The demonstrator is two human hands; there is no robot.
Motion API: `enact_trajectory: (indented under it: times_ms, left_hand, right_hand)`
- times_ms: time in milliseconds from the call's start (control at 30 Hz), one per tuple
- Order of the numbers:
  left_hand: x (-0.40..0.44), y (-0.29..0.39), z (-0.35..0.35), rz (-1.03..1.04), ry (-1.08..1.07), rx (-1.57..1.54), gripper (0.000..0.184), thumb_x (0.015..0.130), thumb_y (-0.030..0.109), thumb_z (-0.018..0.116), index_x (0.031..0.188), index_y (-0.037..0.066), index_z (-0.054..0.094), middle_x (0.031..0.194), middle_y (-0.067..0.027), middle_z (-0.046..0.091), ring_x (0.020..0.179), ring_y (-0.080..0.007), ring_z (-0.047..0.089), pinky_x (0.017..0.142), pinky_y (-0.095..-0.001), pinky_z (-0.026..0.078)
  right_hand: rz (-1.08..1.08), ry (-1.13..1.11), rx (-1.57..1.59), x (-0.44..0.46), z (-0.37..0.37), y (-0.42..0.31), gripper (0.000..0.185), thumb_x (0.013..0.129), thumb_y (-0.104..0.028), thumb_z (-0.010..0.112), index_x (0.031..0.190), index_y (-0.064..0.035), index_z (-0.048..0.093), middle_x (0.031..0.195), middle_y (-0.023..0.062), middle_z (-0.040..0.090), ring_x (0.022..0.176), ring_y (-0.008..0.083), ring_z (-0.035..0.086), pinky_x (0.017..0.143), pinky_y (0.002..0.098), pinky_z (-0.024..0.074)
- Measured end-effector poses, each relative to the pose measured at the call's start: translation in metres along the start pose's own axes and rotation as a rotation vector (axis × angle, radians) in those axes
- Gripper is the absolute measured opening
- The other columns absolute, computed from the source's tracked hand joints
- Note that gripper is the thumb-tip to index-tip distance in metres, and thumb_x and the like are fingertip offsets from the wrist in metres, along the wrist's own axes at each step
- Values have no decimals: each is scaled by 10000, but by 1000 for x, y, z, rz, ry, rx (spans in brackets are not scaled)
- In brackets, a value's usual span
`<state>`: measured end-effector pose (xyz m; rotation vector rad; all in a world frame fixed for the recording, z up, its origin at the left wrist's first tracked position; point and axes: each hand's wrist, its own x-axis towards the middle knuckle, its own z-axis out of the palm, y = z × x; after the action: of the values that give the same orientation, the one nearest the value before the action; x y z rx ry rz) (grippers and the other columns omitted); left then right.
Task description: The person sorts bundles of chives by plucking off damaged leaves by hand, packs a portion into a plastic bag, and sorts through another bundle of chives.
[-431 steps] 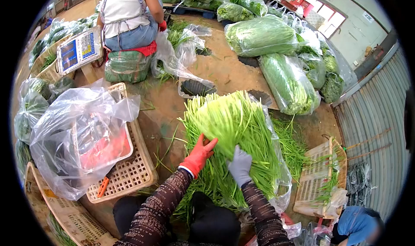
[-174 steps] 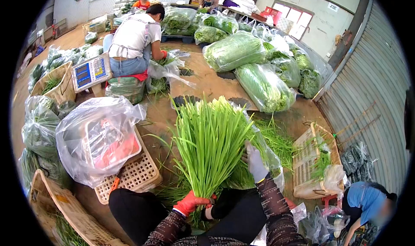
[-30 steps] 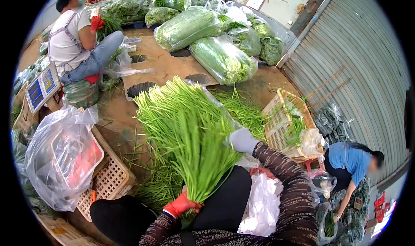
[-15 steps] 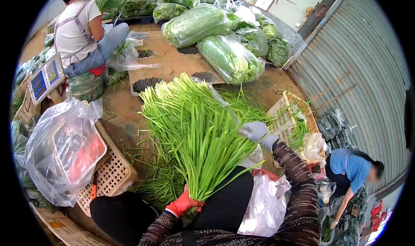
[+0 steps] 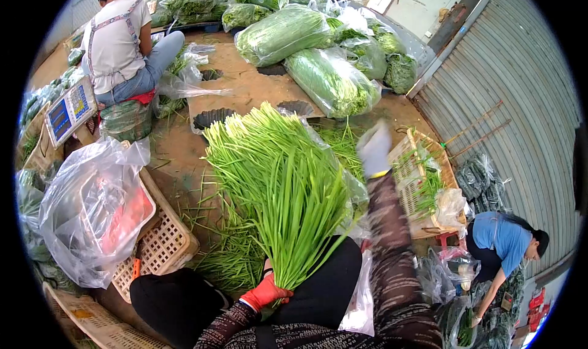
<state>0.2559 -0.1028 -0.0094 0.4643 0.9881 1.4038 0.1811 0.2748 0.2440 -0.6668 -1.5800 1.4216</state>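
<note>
My left hand (image 5: 268,292), in a red glove, is wrapped round the leaf ends of a thick bunch of garlic chives (image 5: 300,220) above my lap. The bunch fans upward, and its pale cut ends lie over a larger pile of chives (image 5: 251,128). My right hand (image 5: 374,148), in a grey glove, is stretched forward to the right of the pile, apart from the bunch. Motion smears its fingers, so whether it holds anything does not show. Clear plastic (image 5: 355,196) lies along the pile's right side.
Loose chives (image 5: 236,260) litter the floor. Crates (image 5: 162,235) (image 5: 416,189) stand on both sides, the left one under a plastic bag (image 5: 92,208). A scale (image 5: 70,113) is at left. Bagged greens (image 5: 331,82) lie ahead. One person (image 5: 119,49) sits front left; another (image 5: 502,245) bends at right.
My right hand has left the right edge of the bunch and moved forward and up. My left hand still grips the bunch. The person at right has reached slightly lower.
</note>
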Motion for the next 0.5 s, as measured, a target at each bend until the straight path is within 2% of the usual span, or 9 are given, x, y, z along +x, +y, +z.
enact_trajectory:
  times_ms: [33,67,167,200,267,333,367,433,500]
  left_hand:
    - [-2,1,-2,-3,23,-40,364,691,-90,649,1019,0,519,724,-95,598,547,-192,596,482,-287,489]
    - [-2,1,-4,-2,39,-81,353,689,-87,651,1012,-7,532,725,-97,600,558,-194,599,490,-288,492]
    - [8,-3,-17,-7,-35,-68,301,691,-74,656,970,-22,557,752,-110,606,611,-200,610,518,-297,505]
    - [8,-6,-19,-32,-25,-59,283,695,-67,658,957,-24,562,762,-113,607,621,-200,610,524,-297,507]
    - [5,2,-17,-41,-45,-70,280,694,-63,664,955,-23,569,774,-116,610,617,-201,608,534,-303,513]
    - [5,7,-10,31,-58,-124,281,693,-58,672,955,-21,576,773,-116,617,598,-202,608,541,-313,522]
    - [7,5,-10,31,-78,-124,287,688,-63,676,955,-21,578,772,-116,621,594,-203,611,548,-321,529]
    - [7,4,-10,11,-67,-130,284,687,-67,676,950,-21,580,771,-115,619,596,-204,612,549,-322,529]
    - [5,4,-12,-6,-55,-125,280,682,-76,678,941,-24,584,765,-116,617,601,-209,613,545,-323,528]
  right_hand:
    - [43,36,313,3,11,-33,261,914,-283,464,704,-135,508,561,-19,387,483,85,373,444,221,325]
    - [60,30,407,3,21,-65,243,916,-268,468,708,-144,488,561,-43,351,484,47,340,440,190,305]
    - [20,-274,87,-10,45,-110,231,924,-300,463,831,-99,530,669,-11,478,588,88,485,517,211,410]
    - [1,-492,-122,-28,49,-106,223,898,-291,501,994,-90,488,873,39,467,751,112,494,616,234,434]
    - [-180,-932,-517,-62,58,-98,543,848,-274,576,1320,-72,402,1281,140,446,1075,160,511,816,278,481]
    - [-641,-742,-836,-64,44,-58,447,844,-250,567,1234,-44,492,1190,146,538,958,147,579,759,295,498]
    - [-642,-748,-842,-69,37,-54,447,844,-250,567,1234,-44,492,1190,146,538,958,147,579,759,295,498]
    - [-30,-468,-894,-77,15,-50,387,807,-362,586,990,-23,625,806,134,654,707,224,632,655,358,483]
    - [-45,-559,-1115,-77,-23,-25,385,799,-408,591,770,-31,668,588,85,616,562,225,614,570,353,471]
